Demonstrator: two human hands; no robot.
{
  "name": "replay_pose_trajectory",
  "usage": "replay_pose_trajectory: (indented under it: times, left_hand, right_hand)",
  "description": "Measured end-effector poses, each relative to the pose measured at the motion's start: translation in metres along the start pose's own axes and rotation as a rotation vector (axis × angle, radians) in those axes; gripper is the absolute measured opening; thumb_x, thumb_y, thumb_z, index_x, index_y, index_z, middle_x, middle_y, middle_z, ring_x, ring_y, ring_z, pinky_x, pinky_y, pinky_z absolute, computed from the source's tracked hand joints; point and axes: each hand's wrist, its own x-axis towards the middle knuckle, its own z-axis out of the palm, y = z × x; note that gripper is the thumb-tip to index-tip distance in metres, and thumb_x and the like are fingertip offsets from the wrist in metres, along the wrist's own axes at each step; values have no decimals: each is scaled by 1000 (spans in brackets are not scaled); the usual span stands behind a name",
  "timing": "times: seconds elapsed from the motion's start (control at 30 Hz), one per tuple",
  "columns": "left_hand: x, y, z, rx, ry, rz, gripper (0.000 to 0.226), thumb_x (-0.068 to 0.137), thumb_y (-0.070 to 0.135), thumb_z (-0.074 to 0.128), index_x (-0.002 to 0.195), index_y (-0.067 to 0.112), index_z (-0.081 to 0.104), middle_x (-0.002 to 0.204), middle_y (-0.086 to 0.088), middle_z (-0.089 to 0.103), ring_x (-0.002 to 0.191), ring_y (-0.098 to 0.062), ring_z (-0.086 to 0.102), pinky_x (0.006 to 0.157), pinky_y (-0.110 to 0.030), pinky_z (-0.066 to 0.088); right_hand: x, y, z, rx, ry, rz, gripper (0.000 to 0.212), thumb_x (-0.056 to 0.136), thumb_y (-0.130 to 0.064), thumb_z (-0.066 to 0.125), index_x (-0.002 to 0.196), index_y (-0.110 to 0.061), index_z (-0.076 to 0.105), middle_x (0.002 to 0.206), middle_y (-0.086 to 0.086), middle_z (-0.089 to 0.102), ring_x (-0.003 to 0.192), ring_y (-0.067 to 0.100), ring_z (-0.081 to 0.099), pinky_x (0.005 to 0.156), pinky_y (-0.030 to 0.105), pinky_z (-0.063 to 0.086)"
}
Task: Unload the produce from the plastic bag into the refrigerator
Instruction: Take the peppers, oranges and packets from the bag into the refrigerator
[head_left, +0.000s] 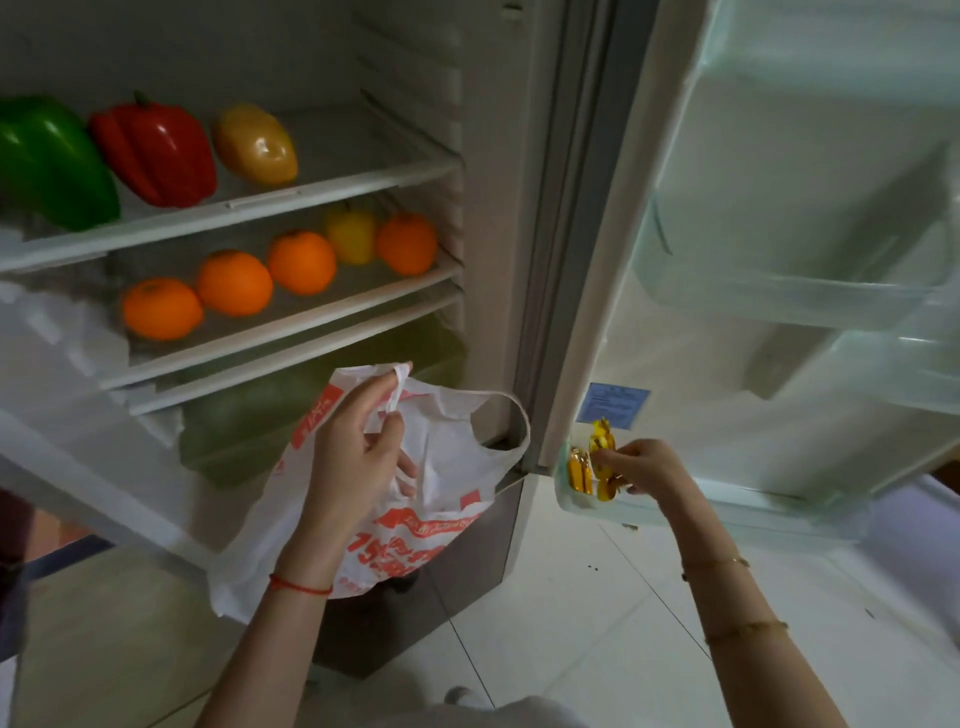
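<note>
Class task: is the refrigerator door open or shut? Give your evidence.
Open. The refrigerator door is swung wide, exposing the green pepper and shelves.

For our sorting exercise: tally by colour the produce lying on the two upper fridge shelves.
Green: 1, pepper
Red: 1, pepper
Yellow: 2, upper shelf, lower shelf
Orange: 4, oranges
Total: 8

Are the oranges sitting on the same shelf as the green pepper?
No, the oranges sit on the second shelf down, while the green pepper lies on the shelf above, beside the red pepper.
</note>
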Motion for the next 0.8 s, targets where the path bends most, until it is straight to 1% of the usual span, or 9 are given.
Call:
replay_pose_trajectory:
  times: [0.1,0.2,0.33,0.4,0.47,0.5,0.6,0.7,0.8]
  left_hand:
    - [-2,3,4,6,-6,-3,44,96,8,52,137,24,52,112,-21,67,58,-13,69,59,-44,61]
    - [-3,3,4,-2,-2,-22,44,97,9,52,137,26,51,114,-19,66,58,-14,70,58,-46,61]
    - [-8,5,0,-19,19,-37,43,97,12,52,137,29,52,126,1,61,65,-19,72,60,-40,62]
    - [-11,5,-2,-21,28,-36,43,97,13,52,136,31,52,125,7,60,71,-22,72,61,-39,62]
    - [-13,4,-4,-34,36,-42,43,97,12,51,135,32,53,118,9,62,63,-23,70,59,-45,61]
    - [-14,4,-5,-42,37,-46,43,97,12,50,135,32,53,116,9,62,59,-23,69,57,-46,61]
    - [-17,4,-8,-49,54,-53,42,97,10,50,130,36,53,106,3,65,57,-19,68,53,-37,61]
    - [-18,0,-12,-34,76,-51,46,96,11,51,127,45,49,102,-6,68,63,-16,69,54,-33,61]
    - [-17,-4,-16,-39,91,-43,47,97,8,51,127,44,50,111,-8,66,61,-16,69,54,-27,59]
  right_hand:
    - [17,4,5,-55,36,42,35,84,-38,71,75,-4,67,80,14,69,69,20,59,70,30,47]
    - [33,1,18,-126,51,70,36,81,-40,73,74,-5,64,80,12,66,72,21,60,70,31,48]
    - [44,3,36,-249,30,79,31,79,-34,73,80,-7,59,88,11,64,77,21,60,71,32,52]
    - [41,3,42,-292,24,76,30,80,-30,73,86,-6,57,90,11,62,80,22,59,71,32,51]
    - [38,5,46,-326,4,74,31,81,-28,73,92,-5,55,92,11,59,83,23,57,71,32,49]
    - [37,5,47,-339,-6,78,34,82,-28,73,97,-4,55,93,11,57,84,23,56,71,31,46]
    - [38,7,48,-378,-7,79,43,81,-32,75,104,-2,58,93,10,57,83,22,55,70,29,43]
    - [33,1,41,-453,30,55,38,83,-39,73,92,-7,55,88,8,57,79,22,56,68,30,44]
    - [25,-13,32,-531,139,-28,36,86,-41,68,88,-7,55,85,8,57,80,25,59,67,32,47]
